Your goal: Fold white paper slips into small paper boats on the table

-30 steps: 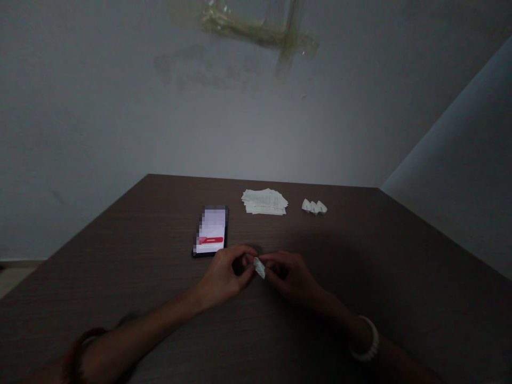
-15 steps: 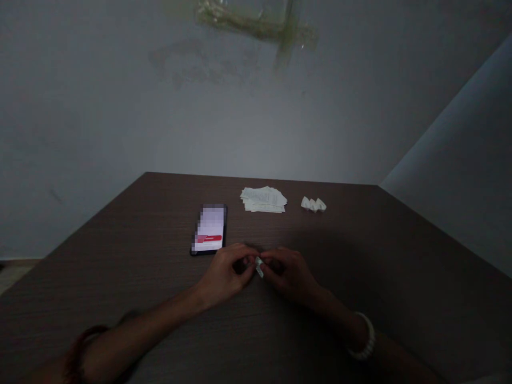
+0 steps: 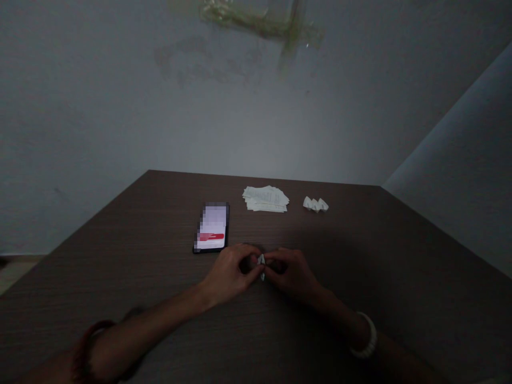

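Observation:
A small folded piece of paper [image 3: 262, 260], pale and narrow, stands between my fingertips just above the table. My left hand [image 3: 230, 270] pinches it from the left, thumb and forefinger curved round. From the right, my right hand [image 3: 294, 274] pinches the same paper with thumb and forefinger. Parts of the paper are covered by the fingers, so its full shape is hidden. A phone [image 3: 212, 228] with a lit screen lies flat just beyond my left hand.
On the dark wooden table [image 3: 168, 341], a stack of paper slips [image 3: 266, 199] lies toward the back. Several small folded white paper pieces [image 3: 316, 205] sit to the right of it. Behind the table rises a grey wall [image 3: 256, 128] with tape on it.
Between my fingers the paper has turned from slanted to more upright, and its pointed top shows more. The whole view has shifted slightly.

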Motion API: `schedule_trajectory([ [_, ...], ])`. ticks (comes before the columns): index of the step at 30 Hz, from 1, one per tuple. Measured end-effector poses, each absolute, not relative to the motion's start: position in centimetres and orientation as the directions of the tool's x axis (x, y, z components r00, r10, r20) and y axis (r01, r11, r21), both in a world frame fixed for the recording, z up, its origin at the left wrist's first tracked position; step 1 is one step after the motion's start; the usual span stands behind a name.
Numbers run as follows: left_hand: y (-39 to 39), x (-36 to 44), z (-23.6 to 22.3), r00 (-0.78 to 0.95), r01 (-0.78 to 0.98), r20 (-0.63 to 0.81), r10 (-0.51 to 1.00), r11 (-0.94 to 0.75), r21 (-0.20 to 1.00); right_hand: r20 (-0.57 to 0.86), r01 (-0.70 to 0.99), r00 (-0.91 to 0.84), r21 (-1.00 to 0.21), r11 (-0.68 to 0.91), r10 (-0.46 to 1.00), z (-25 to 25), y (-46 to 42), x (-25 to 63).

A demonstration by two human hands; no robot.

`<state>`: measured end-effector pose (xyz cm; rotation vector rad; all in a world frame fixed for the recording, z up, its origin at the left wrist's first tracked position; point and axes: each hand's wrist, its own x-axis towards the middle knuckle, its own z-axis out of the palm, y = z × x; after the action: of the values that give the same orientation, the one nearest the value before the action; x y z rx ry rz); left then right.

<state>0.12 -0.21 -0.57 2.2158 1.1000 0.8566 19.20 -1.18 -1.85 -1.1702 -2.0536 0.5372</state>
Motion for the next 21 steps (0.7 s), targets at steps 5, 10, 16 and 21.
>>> schedule_trajectory([
  [5, -0.05, -0.02, -0.98, 0.455, 0.538, 0.308, 0.836, -0.533, 0.653, 0.365, 0.560, -0.314, -0.675, 0.481, 0.877, -1.65, -1.23, 19.19],
  [10, 0.08, -0.21, -1.35, 0.427, 0.595, 0.316, 0.847, -0.527, 0.607, 0.343, 0.549, -0.310, -0.697, 0.462, 0.887, -1.90, -1.26, 19.24],
  [16, 0.05, -0.29, -1.02, 0.509, 0.557, 0.374, 0.776, -0.627, 0.544, 0.343, 0.559, -0.335, -0.677, 0.478, 0.877, -2.10, -1.18, 19.45],
  [21, -0.09, -0.58, -0.99, 0.592, 0.521, 0.387, 0.706, -0.703, 0.485, 0.367, 0.599, -0.410, -0.581, 0.550, 0.835, -1.61, -1.21, 19.88],
])
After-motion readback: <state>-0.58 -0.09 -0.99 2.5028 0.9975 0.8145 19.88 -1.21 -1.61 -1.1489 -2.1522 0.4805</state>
